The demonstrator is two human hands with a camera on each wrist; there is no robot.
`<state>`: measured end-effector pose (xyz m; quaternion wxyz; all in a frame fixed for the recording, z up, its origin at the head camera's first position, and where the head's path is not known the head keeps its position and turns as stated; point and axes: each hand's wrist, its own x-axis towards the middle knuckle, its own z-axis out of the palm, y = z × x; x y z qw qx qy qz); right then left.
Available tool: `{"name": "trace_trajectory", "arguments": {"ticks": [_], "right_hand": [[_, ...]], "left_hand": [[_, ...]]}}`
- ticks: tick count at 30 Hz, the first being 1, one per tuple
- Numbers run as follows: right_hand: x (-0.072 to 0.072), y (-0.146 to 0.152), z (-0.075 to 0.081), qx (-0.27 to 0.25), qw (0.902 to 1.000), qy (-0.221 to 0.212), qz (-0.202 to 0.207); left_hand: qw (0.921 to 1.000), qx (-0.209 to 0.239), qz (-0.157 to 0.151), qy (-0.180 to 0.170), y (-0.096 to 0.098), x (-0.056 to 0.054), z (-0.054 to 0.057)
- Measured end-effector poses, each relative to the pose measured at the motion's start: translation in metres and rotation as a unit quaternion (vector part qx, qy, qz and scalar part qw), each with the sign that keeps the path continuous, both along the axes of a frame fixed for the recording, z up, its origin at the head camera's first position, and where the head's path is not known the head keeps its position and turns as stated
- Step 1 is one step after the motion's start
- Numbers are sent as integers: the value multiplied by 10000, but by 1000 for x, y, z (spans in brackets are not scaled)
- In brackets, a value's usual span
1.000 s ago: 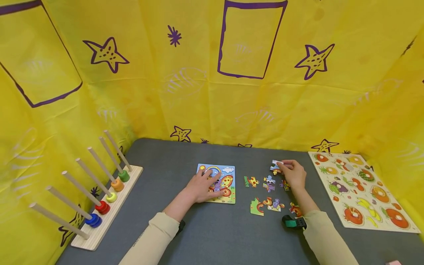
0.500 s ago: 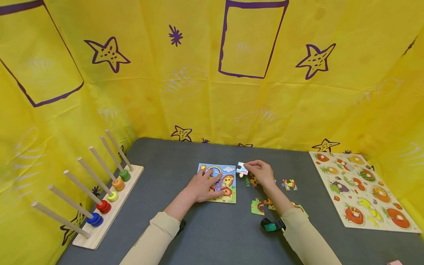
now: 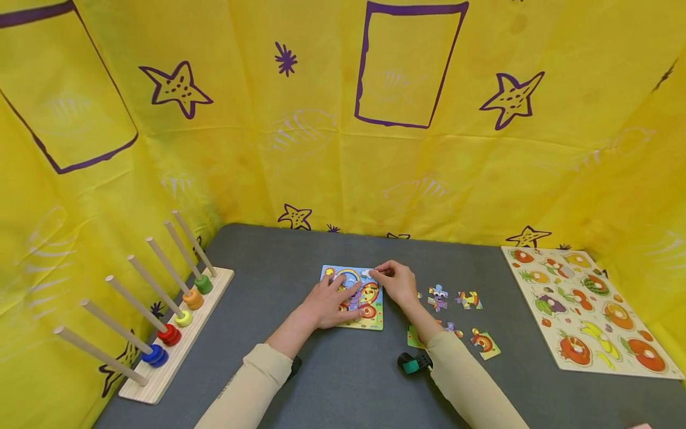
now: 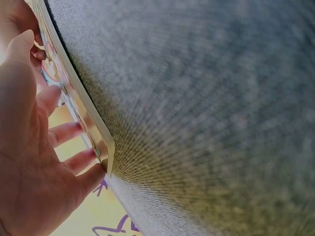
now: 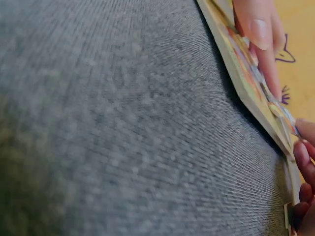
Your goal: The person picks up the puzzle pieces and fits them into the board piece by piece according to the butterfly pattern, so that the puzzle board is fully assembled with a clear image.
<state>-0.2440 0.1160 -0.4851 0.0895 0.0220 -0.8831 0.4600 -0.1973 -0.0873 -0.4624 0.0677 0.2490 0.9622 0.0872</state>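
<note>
A square puzzle board (image 3: 378, 320) with a butterfly and rainbow picture lies flat on the dark table. My left hand (image 3: 323, 302) rests on its left part with spread fingers, the fingertips (image 4: 86, 153) touching the picture in the left wrist view. At the board's upper right corner, my right hand (image 3: 398, 283) pinches a jigsaw piece (image 5: 289, 119) between thumb and fingers. That piece is tilted against the board surface in the right wrist view; in the head view the fingers hide most of it. Loose jigsaw pieces lie right of the board, including a purple one (image 3: 437, 298) and a green-edged one (image 3: 485, 344).
A wooden peg rack (image 3: 155, 381) with coloured rings stands at the left. A fruit puzzle board (image 3: 563, 316) lies at the far right. Yellow patterned cloth (image 3: 321, 167) rises behind the table (image 3: 354, 381). The right forearm covers some loose pieces.
My right hand has carried the jigsaw piece leftward from beyond the loose pieces to the board's upper right corner. My left hand has stayed on the board.
</note>
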Motion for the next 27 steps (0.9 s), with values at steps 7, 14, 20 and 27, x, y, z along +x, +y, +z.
{"name": "trace_trajectory", "arguments": {"ticks": [7,14,20,27], "right_hand": [[-3,0,-3,385,9984,373,162],[-5,0,0,651,9977,-78,163],[-6,-1,-1,736,9970,-180,158],[-6,-3,-4,913,9955,-236,130]], "left_hand": [[9998,-170,25,-114,1,0,1],[9998,-217,16,-46,0,-2,-3],[10000,-51,-7,-2,-1,-1,-3],[10000,61,-57,1,0,2,4]]}}
